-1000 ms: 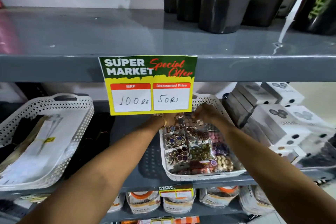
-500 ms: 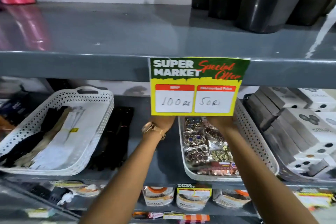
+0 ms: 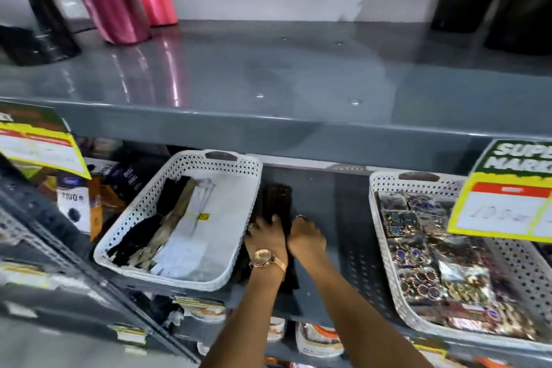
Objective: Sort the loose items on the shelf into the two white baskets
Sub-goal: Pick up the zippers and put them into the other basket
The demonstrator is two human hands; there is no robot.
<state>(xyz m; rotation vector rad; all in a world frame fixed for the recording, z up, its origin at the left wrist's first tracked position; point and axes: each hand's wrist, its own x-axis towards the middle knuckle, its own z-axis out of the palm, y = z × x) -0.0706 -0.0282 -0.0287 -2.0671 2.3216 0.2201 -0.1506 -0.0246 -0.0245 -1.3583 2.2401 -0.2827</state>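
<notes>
Head view: the loose dark packets (image 3: 276, 203) lie on the shelf (image 3: 328, 218) between the two baskets, so I set both hands on them, left hand (image 3: 265, 237) and right hand (image 3: 306, 237), fingers curled to gather them for the left basket (image 3: 179, 276), right basket (image 3: 385, 278) being full of jewellery.

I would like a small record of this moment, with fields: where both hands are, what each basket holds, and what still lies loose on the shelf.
left hand: on the dark packets, wears a wristwatch
right hand: beside the left one, at the packets' right edge; grip not clear
loose item: dark packets on the shelf, between the two baskets
left basket: white, holds black, tan and white flat packets
right basket: white, holds packets of jewellery
price sign: hangs in front of the right basket
</notes>
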